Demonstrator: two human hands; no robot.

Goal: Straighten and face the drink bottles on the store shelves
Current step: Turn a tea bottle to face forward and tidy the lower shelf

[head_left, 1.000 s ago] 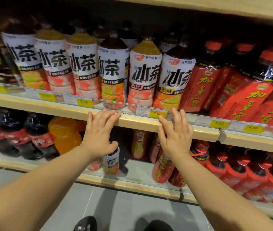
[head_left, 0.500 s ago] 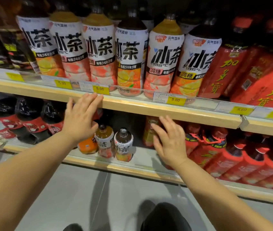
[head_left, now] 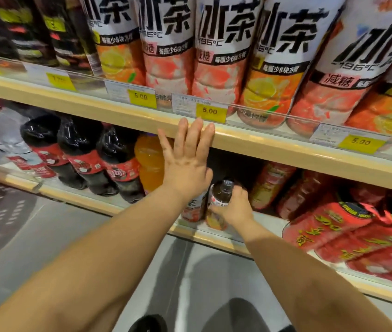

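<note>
My right hand (head_left: 234, 207) grips a small iced-tea bottle (head_left: 219, 198) with a dark cap, standing on the lower shelf (head_left: 216, 237). A second small tea bottle (head_left: 193, 208) stands just left of it, partly hidden behind my left wrist. My left hand (head_left: 185, 159) lies flat with straight fingers against the wooden edge of the upper shelf (head_left: 286, 149). Large iced-tea bottles (head_left: 216, 56) with white labels line the upper shelf, labels facing out.
On the lower shelf, dark cola bottles (head_left: 82, 159) and an orange soda bottle (head_left: 148, 161) stand at left; red tea bottles (head_left: 348, 226) lean at right. Yellow 5.00 price tags (head_left: 210, 112) sit on the upper rail. Grey floor and my shoes are below.
The view dropped and moved closer to the shelves. My right hand reached down and took hold of the small tea bottle. My left hand stayed on the upper shelf edge.
</note>
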